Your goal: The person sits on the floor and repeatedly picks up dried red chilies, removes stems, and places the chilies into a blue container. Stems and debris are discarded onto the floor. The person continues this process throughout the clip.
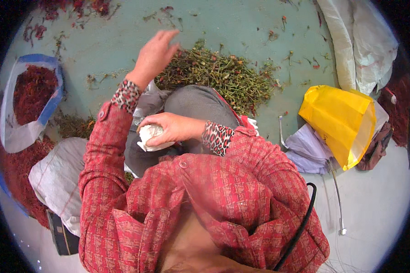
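Fingers (146, 136) of the right hand (168, 129) curl shut around a crumpled white cloth wad (149, 133), held just above the grey-clad knee (196, 102). The left hand (154, 55) is raised with fingers loosely spread, holding nothing, over the heap of green stems and dried red chillies (223, 77) on the green floor (241, 27).

Looks to me like a chilli sorting floor, farm shed or drying yard, not a home kitchen. I see a bare green-painted concrete floor (241, 27), a heap of pulled stems (223, 75), an open woven sack of dried red chillies (32, 93), more red chillies loose on the floor (13, 168), and empty white sacks (360, 41) piled aside.
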A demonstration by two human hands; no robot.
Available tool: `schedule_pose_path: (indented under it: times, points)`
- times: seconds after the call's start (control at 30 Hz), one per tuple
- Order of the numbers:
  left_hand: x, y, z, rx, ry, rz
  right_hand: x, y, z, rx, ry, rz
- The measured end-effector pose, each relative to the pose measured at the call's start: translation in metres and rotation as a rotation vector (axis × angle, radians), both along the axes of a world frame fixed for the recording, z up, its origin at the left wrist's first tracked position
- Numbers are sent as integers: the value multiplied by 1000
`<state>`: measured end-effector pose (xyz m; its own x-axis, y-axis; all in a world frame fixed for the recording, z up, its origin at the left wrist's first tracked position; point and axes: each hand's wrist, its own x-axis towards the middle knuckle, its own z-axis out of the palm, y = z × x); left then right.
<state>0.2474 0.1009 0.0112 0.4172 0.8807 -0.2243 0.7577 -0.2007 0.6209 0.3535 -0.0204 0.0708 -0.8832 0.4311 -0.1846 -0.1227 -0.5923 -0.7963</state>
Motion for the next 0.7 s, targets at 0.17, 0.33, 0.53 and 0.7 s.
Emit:
schedule_pose_path:
  times: [0.17,0.33,0.53,0.7]
  points:
    - [-4,-57,0,-254,159,-181,5,10,12,-178,98,116]
    - [36,-43,-20,-267,143,-373,46,14,36,-411,95,95]
    - [53,-43,-13,-156,245,-454,80,-4,75,-606,-63,-56]
    - [33,-62,18,-170,-18,-258,58,-6,102,-476,-121,-268]
